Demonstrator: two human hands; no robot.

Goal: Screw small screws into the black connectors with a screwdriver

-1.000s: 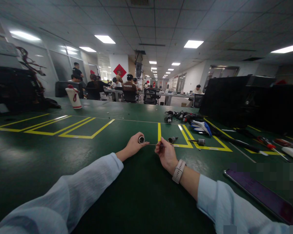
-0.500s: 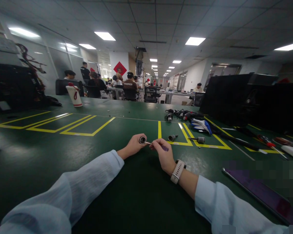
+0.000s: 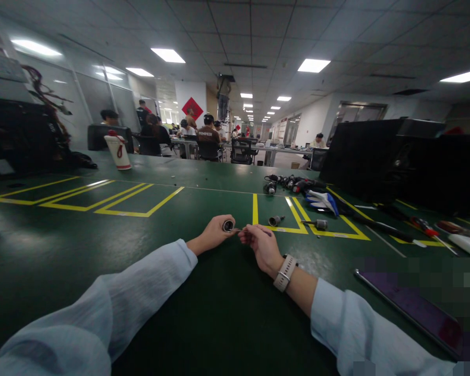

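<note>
My left hand (image 3: 218, 232) is closed around a small metal hole saw (image 3: 227, 225), its round open end turned toward me and its dark hollow showing. My right hand (image 3: 261, 244), fingers pinched, grips a slim screwdriver (image 3: 238, 231). The thin shaft points left to the side of the hole saw; I cannot tell exactly where its tip touches. Most of the handle is hidden in the fingers. Behind the right hand, a similar hole saw (image 3: 274, 221) lies inside a yellow-taped box, and another hole saw (image 3: 320, 225) lies to its right.
Corded power tools (image 3: 285, 183) and blue-white gloves (image 3: 323, 201) lie at the back right. Nearer are a red-handled screwdriver (image 3: 426, 228) and a phone (image 3: 411, 310). A white cup (image 3: 118, 151) stands back left. Dark cases (image 3: 379, 162) flank the green table (image 3: 160, 324); people sit beyond.
My right hand's fingers have shifted and rolled around the screwdriver, and its purple handle shows less. My left hand keeps the hole saw almost in place.
</note>
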